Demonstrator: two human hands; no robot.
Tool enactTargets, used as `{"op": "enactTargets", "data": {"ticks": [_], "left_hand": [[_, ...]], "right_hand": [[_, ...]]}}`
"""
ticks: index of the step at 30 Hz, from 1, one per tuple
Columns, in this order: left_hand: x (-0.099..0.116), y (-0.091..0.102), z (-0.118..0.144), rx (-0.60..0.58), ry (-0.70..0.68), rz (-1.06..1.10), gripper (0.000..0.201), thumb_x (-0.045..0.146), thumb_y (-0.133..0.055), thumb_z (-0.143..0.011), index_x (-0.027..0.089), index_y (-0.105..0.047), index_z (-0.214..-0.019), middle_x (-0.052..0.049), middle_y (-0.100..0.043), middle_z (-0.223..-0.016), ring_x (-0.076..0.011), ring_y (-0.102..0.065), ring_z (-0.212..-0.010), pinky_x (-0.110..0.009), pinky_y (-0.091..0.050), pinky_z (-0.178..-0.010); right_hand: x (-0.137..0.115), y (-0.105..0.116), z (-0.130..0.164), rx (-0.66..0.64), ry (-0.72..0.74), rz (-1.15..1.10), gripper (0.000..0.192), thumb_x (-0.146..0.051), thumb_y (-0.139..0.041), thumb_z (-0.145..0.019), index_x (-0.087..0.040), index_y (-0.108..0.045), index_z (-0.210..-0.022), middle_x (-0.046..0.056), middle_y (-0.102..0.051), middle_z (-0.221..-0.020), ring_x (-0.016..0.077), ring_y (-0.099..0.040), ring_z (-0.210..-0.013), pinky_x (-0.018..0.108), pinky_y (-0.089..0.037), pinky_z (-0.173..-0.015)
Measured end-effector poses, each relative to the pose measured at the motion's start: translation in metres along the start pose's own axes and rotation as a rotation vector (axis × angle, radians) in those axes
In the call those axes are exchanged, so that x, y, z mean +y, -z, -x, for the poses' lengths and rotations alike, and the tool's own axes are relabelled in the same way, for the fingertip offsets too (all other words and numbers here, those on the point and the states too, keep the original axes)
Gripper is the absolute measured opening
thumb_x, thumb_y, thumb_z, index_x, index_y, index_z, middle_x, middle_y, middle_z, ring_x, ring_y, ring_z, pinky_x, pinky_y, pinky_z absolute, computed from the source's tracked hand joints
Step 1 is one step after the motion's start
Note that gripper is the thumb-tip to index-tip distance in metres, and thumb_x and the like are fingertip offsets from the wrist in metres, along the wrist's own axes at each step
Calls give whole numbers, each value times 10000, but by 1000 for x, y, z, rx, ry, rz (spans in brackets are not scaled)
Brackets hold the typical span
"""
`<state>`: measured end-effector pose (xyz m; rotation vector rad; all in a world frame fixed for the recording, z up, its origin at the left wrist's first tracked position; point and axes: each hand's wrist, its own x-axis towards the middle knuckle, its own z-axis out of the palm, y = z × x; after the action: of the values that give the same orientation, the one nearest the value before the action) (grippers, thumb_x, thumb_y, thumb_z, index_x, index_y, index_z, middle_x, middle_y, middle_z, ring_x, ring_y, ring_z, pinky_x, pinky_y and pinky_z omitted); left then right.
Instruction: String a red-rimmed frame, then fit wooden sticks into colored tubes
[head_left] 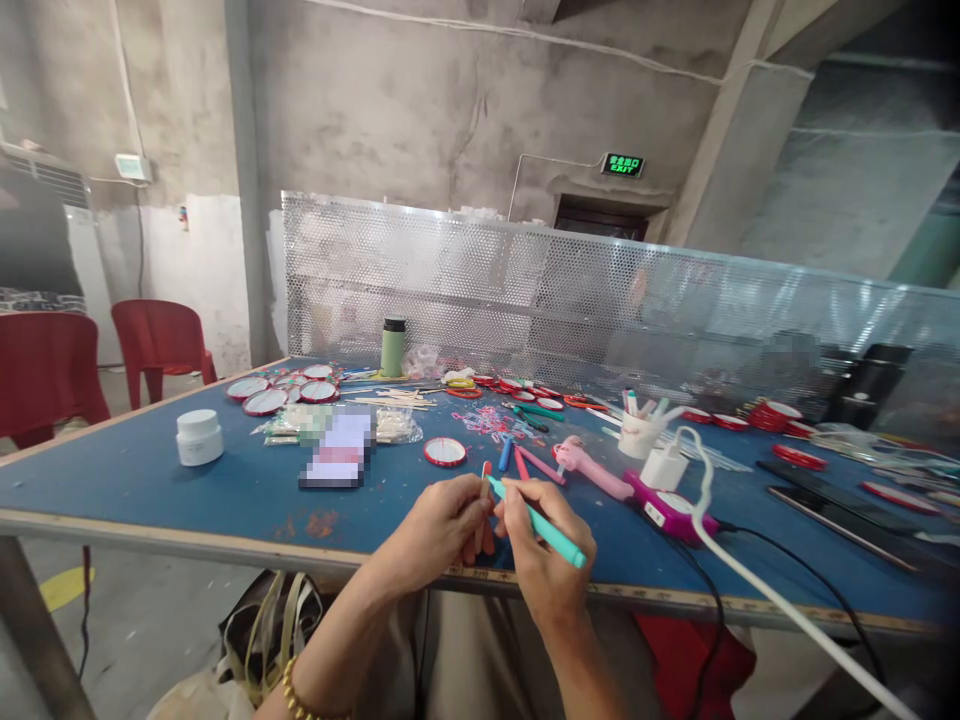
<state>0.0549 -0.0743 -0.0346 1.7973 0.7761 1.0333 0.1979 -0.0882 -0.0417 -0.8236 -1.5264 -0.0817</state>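
My left hand (442, 520) is closed on a thin wooden stick (485, 486) that stands upright with a red upper end. In my right hand (551, 560) is a turquoise marker pen (556, 538), gripped like a writing tool, its point close to the top of the stick. I cannot tell whether the point touches it. Beyond my hands lie a blue marker (506, 454), a red-pink marker (522, 464) and a small round disc with a red rim (445, 452). A pile of small pink and blue pieces (491, 424) lies farther back.
On the blue table (247, 500) are a white jar (199, 438), a phone (337, 450), a green bottle (393, 348) and a cup of pens (637, 432). To the right, a white cable (780, 590) runs from a charger (664, 468) past the front edge. A perforated metal screen (450, 280) stands behind.
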Motion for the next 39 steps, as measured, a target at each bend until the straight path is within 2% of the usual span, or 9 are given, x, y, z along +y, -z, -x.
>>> {"op": "enactTargets", "data": {"ticks": [39], "left_hand": [[0, 1, 0, -12, 16, 6, 359, 454, -396, -969, 175, -516, -778, 12, -569, -641, -79, -473, -483, -176, -394, -446]], "right_hand": [[2, -1, 2, 27, 1, 0, 139, -226, -563, -926, -181, -652, -829, -31, -652, -628, 96, -594, -471, 200, -483, -502]]}}
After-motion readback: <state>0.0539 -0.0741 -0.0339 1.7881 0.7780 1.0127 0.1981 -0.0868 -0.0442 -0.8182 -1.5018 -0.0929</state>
